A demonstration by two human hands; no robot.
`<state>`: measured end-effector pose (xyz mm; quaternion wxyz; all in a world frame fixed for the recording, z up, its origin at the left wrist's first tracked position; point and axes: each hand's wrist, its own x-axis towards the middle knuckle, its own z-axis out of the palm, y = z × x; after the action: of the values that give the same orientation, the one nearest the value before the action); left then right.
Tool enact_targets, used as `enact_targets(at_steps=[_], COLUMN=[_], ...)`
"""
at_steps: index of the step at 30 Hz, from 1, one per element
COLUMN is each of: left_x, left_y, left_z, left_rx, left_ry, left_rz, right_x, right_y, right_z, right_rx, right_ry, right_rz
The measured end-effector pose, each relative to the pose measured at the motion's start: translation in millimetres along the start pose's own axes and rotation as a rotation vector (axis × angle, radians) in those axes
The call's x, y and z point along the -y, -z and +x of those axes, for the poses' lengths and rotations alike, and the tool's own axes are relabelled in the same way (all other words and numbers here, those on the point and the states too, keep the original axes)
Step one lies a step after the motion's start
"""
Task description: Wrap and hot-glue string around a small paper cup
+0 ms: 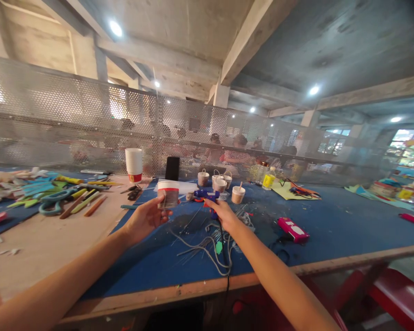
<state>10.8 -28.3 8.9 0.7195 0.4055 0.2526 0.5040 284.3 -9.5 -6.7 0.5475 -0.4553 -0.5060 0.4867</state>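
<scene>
My left hand (145,219) is closed around a paper cup (168,197) with a red band below its white rim and a greyish lower side. My right hand (225,214) grips a blue glue gun (207,195), whose nozzle points left toward the cup, a small gap apart. From the gun a black cable (227,287) runs down over the table edge. Below both hands lie a loose grey cord (212,259), several thin wire pieces (193,248) and a small green scrap (219,248). Small bucket-like cups with handles (203,177) stand beyond the gun, beside another small cup (238,195).
A stack of white paper cups (134,162) and a black phone-like object (172,168) stand behind. Scissors (57,201), markers (94,205) and foam scraps lie left. A yellow-labelled bottle (268,179) and a magenta box (293,230) are right. A perforated metal screen (189,133) bounds the back.
</scene>
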Motion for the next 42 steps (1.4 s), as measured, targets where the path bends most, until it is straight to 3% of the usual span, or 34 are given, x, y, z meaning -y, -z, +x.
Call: enact_targets(at_steps=[7, 13, 19, 22, 25, 27, 30, 33, 35, 37, 42], left_x=[2.8, 3.1, 5.9, 7.2, 7.5, 7.3, 6.4, 5.4, 5.1, 5.5, 8.7], left_y=[-2.0, -4.3, 1.5, 2.7, 0.6, -2.4, -7.7, -11.6, -12.2, -11.0, -4.9], left_z=[-1.2, -2.2, 1.2, 2.3, 1.7, 0.3, -2.6, -5.1, -5.5, -4.2, 2.0], left_rx=[0.069, 0.103, 0.095, 0.101, 0.103, 0.092, 0.079, 0.055, 0.038, 0.047, 0.071], left_ry=[-0.003, -0.025, -0.023, -0.03, -0.053, -0.071, -0.097, -0.114, -0.114, -0.123, -0.13], left_rz=[0.023, 0.069, 0.073, 0.071, 0.066, 0.076, 0.12, 0.172, 0.192, 0.185, 0.136], right_x=[-18.8, -14.8, -11.5, -10.3, -4.7, 0.0, 5.0, 7.5, 8.4, 8.9, 10.0], right_y=[6.6, 8.4, 7.1, 6.1, -1.4, -14.1, -44.2, -75.1, -87.7, -91.0, -73.8], right_z=[10.4, 9.0, 2.6, -1.2, -4.6, -7.4, -15.9, -29.1, -36.3, -38.9, -27.2], right_rx=[-0.025, -0.137, -0.145, -0.218, -0.264, -0.125, 0.165, 0.378, 0.476, 0.482, 0.309], right_ry=[0.028, 0.006, 0.038, 0.153, 0.397, 0.451, 0.287, 0.123, 0.091, 0.087, 0.229], right_rz=[-0.474, -0.959, -1.177, -1.251, -1.172, -0.964, -0.534, -0.191, -0.058, -0.011, -0.169])
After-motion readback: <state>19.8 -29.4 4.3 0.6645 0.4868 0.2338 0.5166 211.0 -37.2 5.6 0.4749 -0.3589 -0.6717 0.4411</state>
